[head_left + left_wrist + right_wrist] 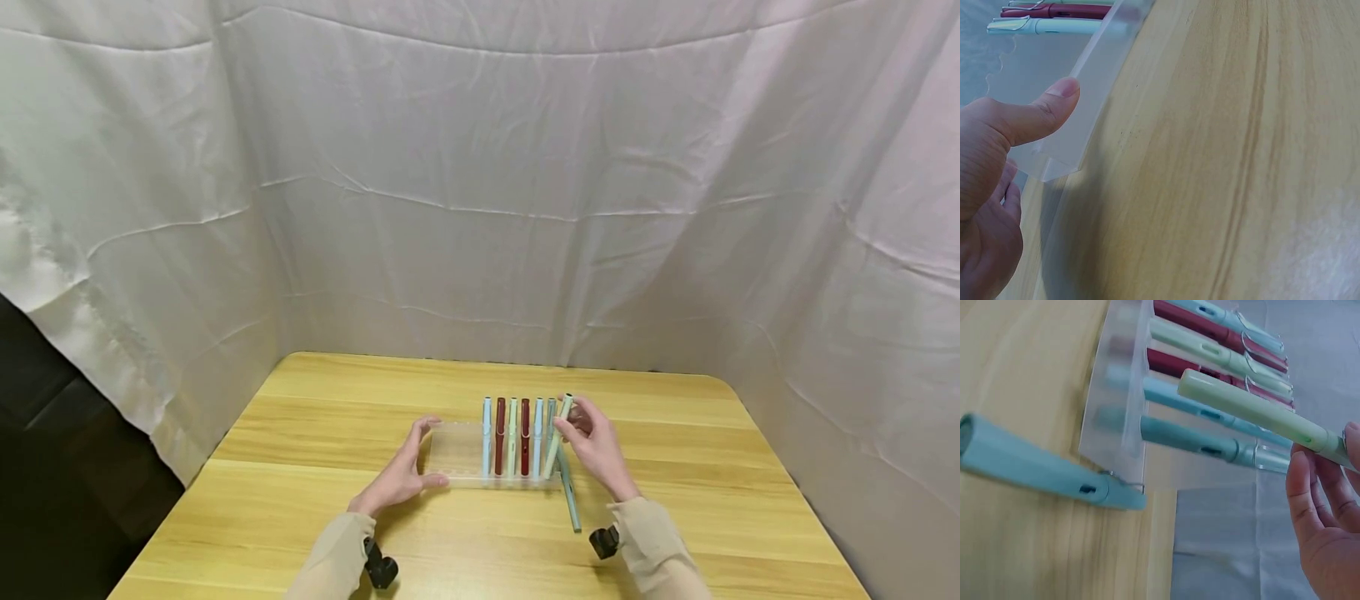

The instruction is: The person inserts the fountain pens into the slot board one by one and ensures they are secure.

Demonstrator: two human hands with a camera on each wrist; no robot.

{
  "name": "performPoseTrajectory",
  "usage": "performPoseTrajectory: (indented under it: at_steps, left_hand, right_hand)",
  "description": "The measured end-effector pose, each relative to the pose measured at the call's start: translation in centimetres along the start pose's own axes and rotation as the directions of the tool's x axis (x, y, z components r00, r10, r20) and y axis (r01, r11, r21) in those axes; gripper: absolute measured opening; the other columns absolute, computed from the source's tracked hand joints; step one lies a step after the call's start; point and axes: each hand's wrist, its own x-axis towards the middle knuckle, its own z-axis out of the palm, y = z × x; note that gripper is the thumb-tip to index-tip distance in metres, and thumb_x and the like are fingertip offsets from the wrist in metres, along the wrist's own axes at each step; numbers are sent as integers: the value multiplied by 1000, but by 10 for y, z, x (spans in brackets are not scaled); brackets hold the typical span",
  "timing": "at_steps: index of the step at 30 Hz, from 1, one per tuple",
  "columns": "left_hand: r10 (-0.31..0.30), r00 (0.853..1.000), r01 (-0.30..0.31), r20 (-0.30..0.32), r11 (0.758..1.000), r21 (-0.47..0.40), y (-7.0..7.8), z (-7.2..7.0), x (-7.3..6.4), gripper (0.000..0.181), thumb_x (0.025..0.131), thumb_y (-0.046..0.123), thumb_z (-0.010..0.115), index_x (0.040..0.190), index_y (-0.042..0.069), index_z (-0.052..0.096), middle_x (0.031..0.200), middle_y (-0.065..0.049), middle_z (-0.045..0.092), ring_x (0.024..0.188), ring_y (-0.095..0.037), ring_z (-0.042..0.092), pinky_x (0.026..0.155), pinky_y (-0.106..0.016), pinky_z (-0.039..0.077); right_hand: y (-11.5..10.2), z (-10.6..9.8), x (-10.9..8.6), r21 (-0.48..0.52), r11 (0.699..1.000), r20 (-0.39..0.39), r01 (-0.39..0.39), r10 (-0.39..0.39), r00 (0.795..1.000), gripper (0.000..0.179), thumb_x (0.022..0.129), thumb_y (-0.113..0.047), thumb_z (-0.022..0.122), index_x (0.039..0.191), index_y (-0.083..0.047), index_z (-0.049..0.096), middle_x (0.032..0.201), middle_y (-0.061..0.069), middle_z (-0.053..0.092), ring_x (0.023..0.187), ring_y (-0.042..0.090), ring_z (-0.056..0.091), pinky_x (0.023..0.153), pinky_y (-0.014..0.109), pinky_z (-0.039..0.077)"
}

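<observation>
A clear plastic pen rack stands on the table, bare at its left part. My left hand grips its left end, with the thumb on the front lip and fingers behind. My right hand pinches a pale green pen near its clip end, tilted over the rack's right end. In the rack lie a light blue pen, a dark red pen, another pale green pen, a second dark red pen, another light blue pen and a teal pen.
Another teal pen lies outside the rack, by its right end, pointing toward the front of the wooden table. Pale curtains enclose the back and sides. Each sleeve carries a small black wrist camera.
</observation>
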Motion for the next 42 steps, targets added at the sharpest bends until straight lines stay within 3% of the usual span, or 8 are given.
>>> performPoseTrajectory:
  at_steps: [8,15,20,27,42]
  left_hand:
    - [1,1000,-1,-1,1000,2,1,0,0,93,79,11,83,152,7,25,164,-23,24,154,-46,18,125,-68,12]
    - [5,1000,-5,-6,1000,3,0,0,0,94,78,11,84,152,8,26,163,-23,24,153,-47,19,125,-68,12]
    - [-4,1000,4,0,1000,-1,0,0,0,94,79,11,83,153,8,25,164,-22,23,154,-45,17,125,-67,11]
    - [-12,1000,12,-1,1000,1,0,0,0,94,80,11,83,153,7,25,164,-21,23,154,-45,17,125,-68,11]
    - [2,1000,-2,-1,1000,25,1,-1,-1,93,81,13,83,153,7,24,163,-21,25,154,-46,19,125,-67,14]
  right_hand:
    - [-8,15,6,44,999,20,9,-10,1000,45,89,-2,72,132,-4,58,98,22,68,81,16,71,73,24,63]
    - [-21,31,10,33,999,51,1,-2,999,46,91,-6,72,134,-7,59,99,21,66,82,28,72,73,41,65]
    - [-24,43,12,21,999,55,33,-34,998,46,90,-7,73,134,-8,59,98,19,66,81,33,72,68,33,64]
    - [-24,62,16,-38,989,7,143,-143,990,49,88,-8,75,133,-6,58,93,16,67,74,24,72,60,21,57]
    - [-23,93,20,-148,959,48,241,-236,971,46,91,-14,74,132,-11,53,91,10,70,73,20,74,65,19,60]
